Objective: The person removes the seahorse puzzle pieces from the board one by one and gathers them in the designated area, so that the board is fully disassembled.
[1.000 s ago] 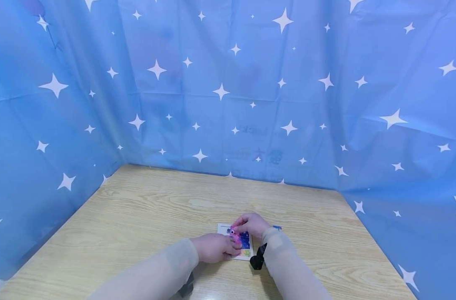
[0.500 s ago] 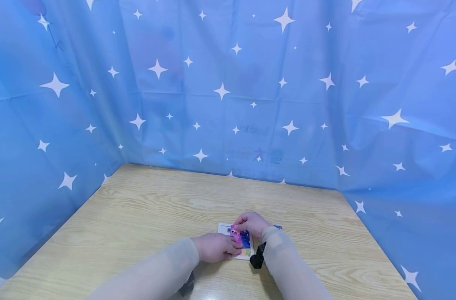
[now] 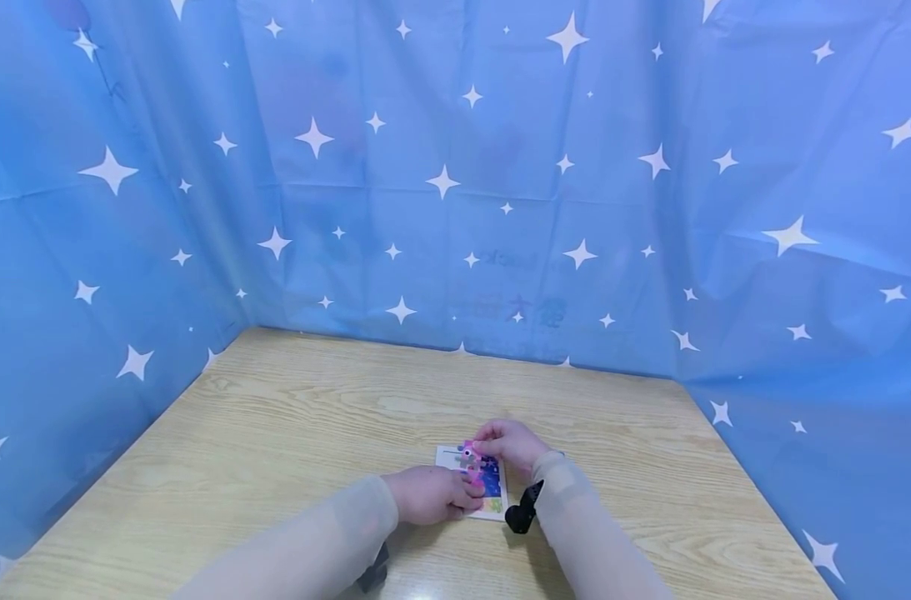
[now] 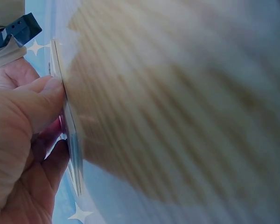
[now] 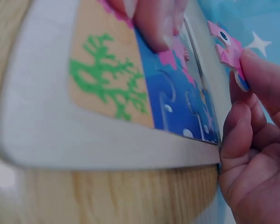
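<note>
One puzzle piece, pink with a single printed eye, is pinched between the thumb and finger of the right hand, the gap narrowed to the piece's thickness. The piece stands apart from the puzzle board in the right wrist view; from the head it overlaps the board's far part. The left hand holds nothing off the table: its fingertips press on the board's face, its thumb at the edge. One board lies there, its pale rim framing a picture with one green plant; how many pieces fill it cannot be counted under the fingers. Two pale sleeves reach in, with two black wrist devices below them. The board sits on one wooden table, well short of the far edge and both side edges, wood showing widely left, right and beyond. One starred blue curtain borders the table behind and along both sides.
</note>
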{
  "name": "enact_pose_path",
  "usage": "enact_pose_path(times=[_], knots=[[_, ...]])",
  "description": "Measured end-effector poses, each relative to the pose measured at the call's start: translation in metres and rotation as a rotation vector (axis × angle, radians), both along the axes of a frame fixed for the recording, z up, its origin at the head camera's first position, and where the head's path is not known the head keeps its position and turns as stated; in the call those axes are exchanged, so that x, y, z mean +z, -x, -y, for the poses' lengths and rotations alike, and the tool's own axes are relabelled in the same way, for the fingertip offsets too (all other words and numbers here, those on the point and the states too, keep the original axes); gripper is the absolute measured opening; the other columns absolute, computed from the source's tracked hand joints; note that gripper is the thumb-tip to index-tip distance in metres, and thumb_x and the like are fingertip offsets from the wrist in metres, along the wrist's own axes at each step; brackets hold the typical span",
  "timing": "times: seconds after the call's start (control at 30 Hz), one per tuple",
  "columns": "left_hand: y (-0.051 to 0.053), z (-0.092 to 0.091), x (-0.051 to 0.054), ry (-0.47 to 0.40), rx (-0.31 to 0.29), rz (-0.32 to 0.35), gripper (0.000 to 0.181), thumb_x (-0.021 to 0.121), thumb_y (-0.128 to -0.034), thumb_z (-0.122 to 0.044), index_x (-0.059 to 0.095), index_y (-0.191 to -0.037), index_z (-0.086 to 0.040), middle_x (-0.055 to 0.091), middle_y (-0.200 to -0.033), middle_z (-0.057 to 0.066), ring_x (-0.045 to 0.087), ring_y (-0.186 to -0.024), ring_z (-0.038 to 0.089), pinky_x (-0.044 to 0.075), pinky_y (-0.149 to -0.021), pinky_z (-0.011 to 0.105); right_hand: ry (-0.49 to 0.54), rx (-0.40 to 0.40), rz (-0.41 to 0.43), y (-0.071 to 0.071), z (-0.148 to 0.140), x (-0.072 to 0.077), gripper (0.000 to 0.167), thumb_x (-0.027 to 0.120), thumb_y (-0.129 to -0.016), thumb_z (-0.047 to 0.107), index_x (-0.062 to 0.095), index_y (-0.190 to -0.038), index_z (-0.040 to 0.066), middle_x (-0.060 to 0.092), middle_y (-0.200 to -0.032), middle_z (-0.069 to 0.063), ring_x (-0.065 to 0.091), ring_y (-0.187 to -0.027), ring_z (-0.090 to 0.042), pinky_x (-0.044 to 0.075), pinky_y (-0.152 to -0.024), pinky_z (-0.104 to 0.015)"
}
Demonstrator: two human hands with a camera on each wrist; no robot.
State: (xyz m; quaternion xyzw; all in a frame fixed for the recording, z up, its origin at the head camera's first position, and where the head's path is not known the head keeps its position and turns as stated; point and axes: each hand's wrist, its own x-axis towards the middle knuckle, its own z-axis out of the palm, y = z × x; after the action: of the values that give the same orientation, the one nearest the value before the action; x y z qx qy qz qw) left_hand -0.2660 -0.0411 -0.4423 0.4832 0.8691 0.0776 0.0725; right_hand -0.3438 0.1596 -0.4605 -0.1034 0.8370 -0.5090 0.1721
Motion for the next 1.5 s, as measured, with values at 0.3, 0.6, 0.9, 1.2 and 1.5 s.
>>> enact_pose_path(times=[0.3, 0.6, 0.9, 1.2, 1.5], knots=[[0.0, 0.0, -0.002, 0.013, -0.008, -0.016, 0.037, 0.059, -0.0956, -0.017, 0.06, -0.133, -0.021, 0.052, -0.139, -0.006, 0.043, -0.132, 0.012, 0.034, -0.107, 0.024, 0.003, -0.035, -0.026, 0.0, -0.029, 0.01, 0.014, 0.071, -0.086, 0.015, 0.067, -0.093, 0.003, 0.065, -0.095, -0.004, 0.056, -0.091, -0.02, 0.043, -0.086, -0.038], [0.001, 0.001, -0.004, 0.015, 0.024, 0.01, 0.038, 0.058, -0.0962, -0.018, 0.059, -0.134, -0.024, 0.05, -0.14, -0.009, 0.041, -0.133, 0.01, 0.034, -0.108, 0.025, -0.028, -0.104, 0.001, 0.0, -0.087, 0.012, 0.014, 0.069, -0.088, 0.014, 0.065, -0.092, 0.002, 0.06, -0.087, -0.003, 0.05, -0.079, -0.02, 0.04, -0.069, -0.031], [0.0, 0.001, -0.004, 0.013, 0.031, 0.015, 0.038, 0.058, -0.0964, -0.019, 0.059, -0.134, -0.024, 0.051, -0.14, -0.01, 0.041, -0.133, 0.01, 0.034, -0.108, 0.025, -0.091, -0.072, -0.023, 0.002, -0.136, 0.011, 0.013, 0.066, -0.09, 0.01, 0.064, -0.092, -0.003, 0.058, -0.082, 0.0, 0.048, -0.077, -0.018, 0.041, -0.069, -0.03], [0.0, 0.001, -0.002, 0.01, 0.032, 0.038, 0.039, 0.058, -0.0966, -0.019, 0.058, -0.135, -0.025, 0.05, -0.14, -0.011, 0.04, -0.134, 0.009, 0.034, -0.108, 0.025, -0.222, -0.091, -0.037, -0.001, -0.167, 0.017, 0.013, 0.064, -0.091, 0.011, 0.066, -0.094, -0.002, 0.06, -0.089, -0.003, 0.05, -0.08, -0.018, 0.04, -0.071, -0.031], [0.0, 0.001, -0.003, 0.008, 0.033, 0.04, 0.039, 0.058, -0.0964, -0.019, 0.058, -0.135, -0.025, 0.05, -0.14, -0.01, 0.04, -0.134, 0.009, 0.034, -0.107, 0.025, -0.291, -0.122, -0.05, -0.002, -0.178, 0.015, 0.014, 0.066, -0.091, 0.013, 0.067, -0.095, -0.001, 0.063, -0.09, -0.004, 0.05, -0.08, -0.018, 0.041, -0.07, -0.031]])
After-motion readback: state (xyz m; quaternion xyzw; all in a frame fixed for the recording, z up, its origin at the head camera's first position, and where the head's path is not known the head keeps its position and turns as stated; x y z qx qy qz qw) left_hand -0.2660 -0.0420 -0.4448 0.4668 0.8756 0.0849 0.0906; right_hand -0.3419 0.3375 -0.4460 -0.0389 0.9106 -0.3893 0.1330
